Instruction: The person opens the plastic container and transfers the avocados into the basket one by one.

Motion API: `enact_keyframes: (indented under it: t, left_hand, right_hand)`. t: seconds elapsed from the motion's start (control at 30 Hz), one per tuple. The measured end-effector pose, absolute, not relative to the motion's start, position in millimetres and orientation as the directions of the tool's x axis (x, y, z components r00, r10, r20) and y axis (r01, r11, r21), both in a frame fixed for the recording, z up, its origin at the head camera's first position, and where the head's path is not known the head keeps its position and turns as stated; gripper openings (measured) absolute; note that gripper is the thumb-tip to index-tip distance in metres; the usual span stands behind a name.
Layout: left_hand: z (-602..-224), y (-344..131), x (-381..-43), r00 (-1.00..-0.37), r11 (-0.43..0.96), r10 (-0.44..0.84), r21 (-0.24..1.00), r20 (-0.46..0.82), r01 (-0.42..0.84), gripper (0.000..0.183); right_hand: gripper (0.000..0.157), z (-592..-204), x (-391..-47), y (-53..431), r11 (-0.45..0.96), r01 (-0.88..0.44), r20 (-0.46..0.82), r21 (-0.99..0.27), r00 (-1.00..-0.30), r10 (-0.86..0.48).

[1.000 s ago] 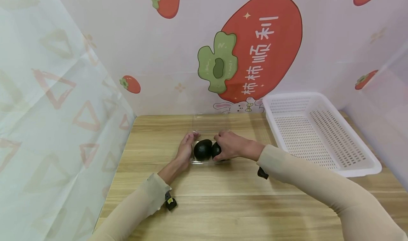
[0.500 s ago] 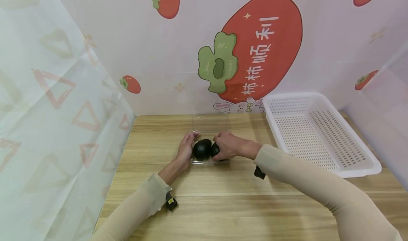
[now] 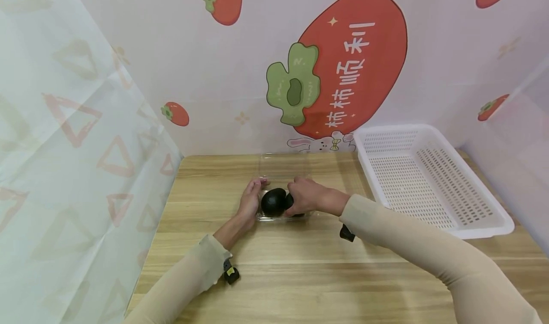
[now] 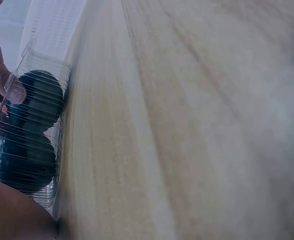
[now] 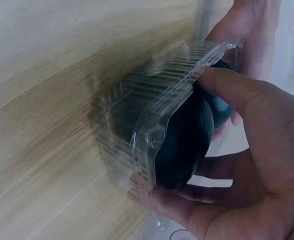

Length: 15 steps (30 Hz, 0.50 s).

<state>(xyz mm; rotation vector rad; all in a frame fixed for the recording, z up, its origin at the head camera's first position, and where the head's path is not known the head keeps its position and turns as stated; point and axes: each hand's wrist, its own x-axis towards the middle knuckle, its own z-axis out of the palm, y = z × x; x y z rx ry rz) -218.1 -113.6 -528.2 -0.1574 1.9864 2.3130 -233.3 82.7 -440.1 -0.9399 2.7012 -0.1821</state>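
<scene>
Two dark avocados sit in an open clear plastic clamshell box (image 3: 280, 218), its lid folded back toward the wall. My left hand (image 3: 248, 203) holds the box at its left end, beside the left avocado (image 3: 273, 202). The right hand (image 3: 310, 195) grips the other avocado (image 5: 184, 140) from above, thumb and fingers spread round it at the box's right end. In the right wrist view, its fingertips reach right to the box rim. From the left wrist, both avocados show through the ribbed wall. The right hand covers most of its avocado in the head view.
A white perforated plastic basket (image 3: 411, 181) stands at the right of the wooden table (image 3: 274, 276). A wall with printed persimmons (image 3: 351, 66) rises behind the table, and a white patterned sheet (image 3: 86, 147) lines the left side.
My right hand and forearm have shifted slightly left, and the fingers cover more of the right avocado. The left hand and the box stay nearly still.
</scene>
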Motion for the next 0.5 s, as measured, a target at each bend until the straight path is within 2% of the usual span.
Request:
enact_keyframes:
  t: [0.2,0.5]
  left_hand:
    - [-529.8,-113.7,-217.8,-0.990,-0.156,0.001,0.978,-0.140,-0.138,0.043]
    - [-528.8,-115.0,-217.9,-0.990,-0.153,0.015,0.978,-0.141,-0.141,0.041]
  right_hand:
    - [0.057,-442.2,-231.9,80.4,0.785,-0.590,-0.220,-0.189,-0.753,-0.620]
    - [0.062,-447.1,-232.9,79.3,0.801,-0.554,-0.231,-0.226,-0.769,-0.596]
